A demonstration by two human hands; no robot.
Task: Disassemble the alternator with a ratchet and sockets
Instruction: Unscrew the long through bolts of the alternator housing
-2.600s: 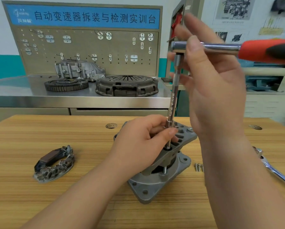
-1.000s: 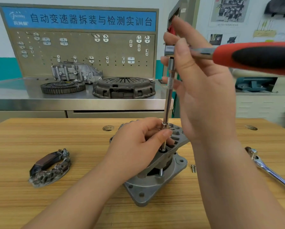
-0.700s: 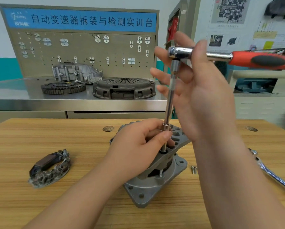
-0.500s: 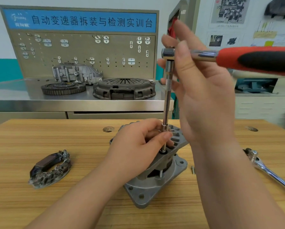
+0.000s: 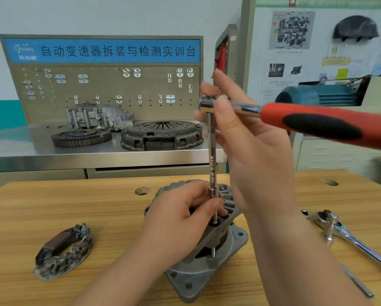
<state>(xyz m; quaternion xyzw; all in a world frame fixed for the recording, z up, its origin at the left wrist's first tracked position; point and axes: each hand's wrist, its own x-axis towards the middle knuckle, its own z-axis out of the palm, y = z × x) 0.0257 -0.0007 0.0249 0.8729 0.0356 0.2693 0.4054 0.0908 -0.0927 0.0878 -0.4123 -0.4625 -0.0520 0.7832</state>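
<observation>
The grey alternator housing (image 5: 207, 270) stands on the wooden bench, its rear cover tilted up off the base. A long extension bar (image 5: 212, 164) stands upright with its socket in a bolt hole on the cover. My left hand (image 5: 180, 219) grips the cover and pinches the bar's lower end. On top of the bar sits the head of the ratchet (image 5: 313, 123), whose red and black handle points right. My right hand (image 5: 251, 138) holds the ratchet head between thumb and fingers.
A removed rectifier piece (image 5: 62, 250) lies at the left of the bench. A second chrome ratchet (image 5: 348, 237) lies at the right. A thin loose rod (image 5: 359, 283) lies near my right forearm. Behind stands a steel counter (image 5: 19, 149) with a clutch cover (image 5: 162, 134) and a flywheel (image 5: 81, 136).
The red handle has swung back and forth about the upright bar as my right hand turned the ratchet head. My left hand has stayed on the cover. The view has shifted slightly.
</observation>
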